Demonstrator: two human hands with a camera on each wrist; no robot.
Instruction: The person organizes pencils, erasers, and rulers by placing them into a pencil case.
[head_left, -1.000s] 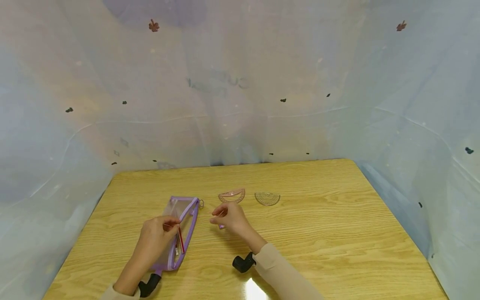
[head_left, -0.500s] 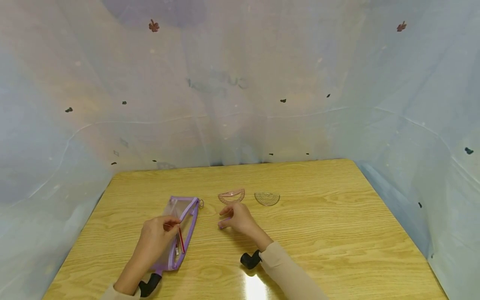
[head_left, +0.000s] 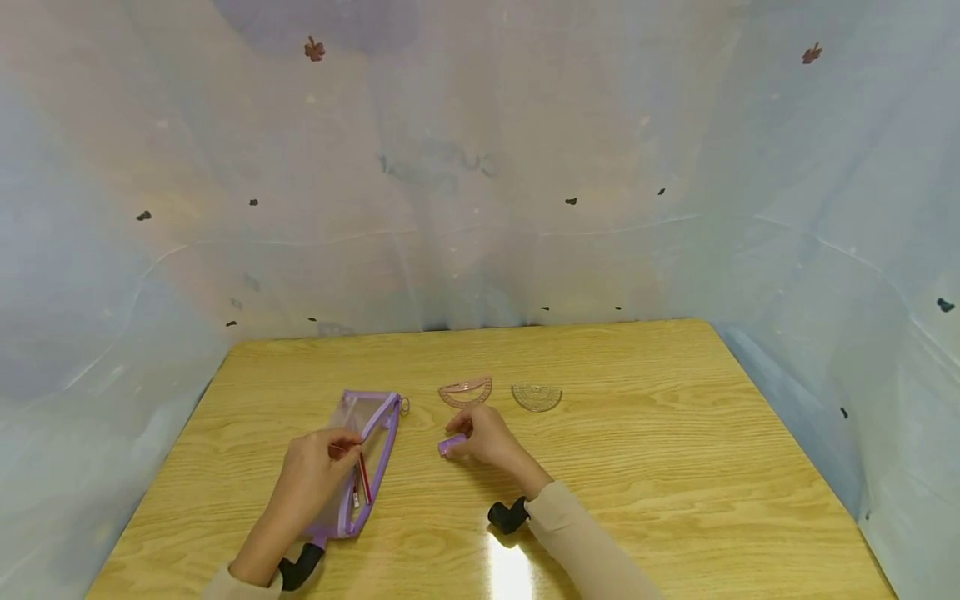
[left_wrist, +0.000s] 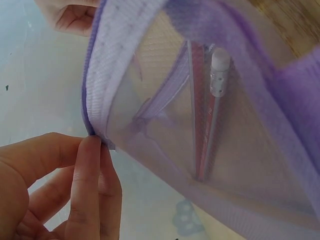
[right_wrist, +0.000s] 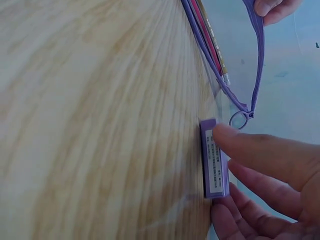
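OK, left hand (head_left: 318,462) has thumb and fingers pinched on the zip edge of a purple mesh pencil case (head_left: 333,508). Right hand (head_left: 487,437) is half open at a purple eraser (head_left: 452,445). Thumb overlaps one end, other fingers bent and parted alongside; can't tell if they've actually got hold of it.

Left wrist cam sees into the case: pencil (left_wrist: 218,75) with white rubber tip and metal ferrule, thin red stick (left_wrist: 199,90) beside it. Head view only gives slivers of those. Right wrist cam shows the printed white label (right_wrist: 214,160) on the eraser, unreadable from above, plus the key ring (right_wrist: 239,120) at the case's end.

Eraser position: on the wood-grain table (head_left: 675,467), right of the case, right at the right fingertips, well apart from the left hand. Pink protractor (head_left: 478,382) and clear protractor (head_left: 537,400) lie beyond the right hand.
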